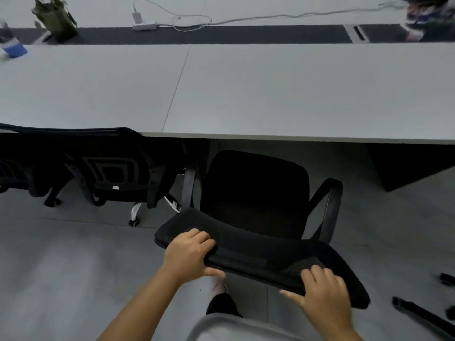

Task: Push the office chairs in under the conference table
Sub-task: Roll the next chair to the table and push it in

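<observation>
A person stands behind a black office chair [256, 193], both hands on the top of its backrest. The left hand [188, 254] curls its fingers over the top edge, thumb beneath; the right hand [322, 289] grips the edge likewise. The chair's seat sits partly beneath the edge of the long grey tabletop [270, 94]. To the left, a second black chair [103, 168] is tucked against the tabletop.
</observation>
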Motion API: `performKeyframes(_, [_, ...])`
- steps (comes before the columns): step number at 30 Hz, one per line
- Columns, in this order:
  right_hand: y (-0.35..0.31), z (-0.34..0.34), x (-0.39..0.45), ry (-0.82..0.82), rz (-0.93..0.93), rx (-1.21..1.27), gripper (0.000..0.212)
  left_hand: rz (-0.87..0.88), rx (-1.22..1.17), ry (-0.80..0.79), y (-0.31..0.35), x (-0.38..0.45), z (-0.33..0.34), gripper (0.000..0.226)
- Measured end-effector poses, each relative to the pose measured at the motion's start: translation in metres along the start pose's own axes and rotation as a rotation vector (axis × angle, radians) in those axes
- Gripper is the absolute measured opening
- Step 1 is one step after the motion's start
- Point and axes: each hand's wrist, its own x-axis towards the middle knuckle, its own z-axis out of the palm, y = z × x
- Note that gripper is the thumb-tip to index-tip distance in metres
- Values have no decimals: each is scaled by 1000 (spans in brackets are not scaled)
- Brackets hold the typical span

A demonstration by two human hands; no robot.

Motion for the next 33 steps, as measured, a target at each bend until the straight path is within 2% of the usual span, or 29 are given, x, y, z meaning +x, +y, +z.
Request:
performKeyframes(4, [9, 7, 28, 35, 35, -40, 78, 62, 9, 15, -17, 37, 6, 54])
performKeyframes(10, [22, 13, 62, 98, 68, -102, 76, 127, -23, 170, -37, 72, 17, 35])
performKeyframes(14, [37, 16, 82, 148, 48, -140, 76, 136, -20, 170, -39, 94, 23, 47])
performKeyframes(19, [76, 20, 107, 185, 0, -119, 74, 140, -61, 206, -25, 118, 33, 44])
performKeyframes(21, [92, 23, 122, 203, -21, -115, 73, 104, -55, 212, -22, 135, 35, 45])
performKeyframes(24, [103, 26, 149, 199, -58, -113, 74, 31, -27, 211, -28, 160, 30, 32])
performKeyframes(27, [112, 35, 171, 219, -98, -100, 74, -32, 6, 165, -33, 176, 27, 32])
performKeyframes(33, [152, 48, 220, 244, -183, -78, 75, -132, -19, 200, -18, 198, 35, 33])
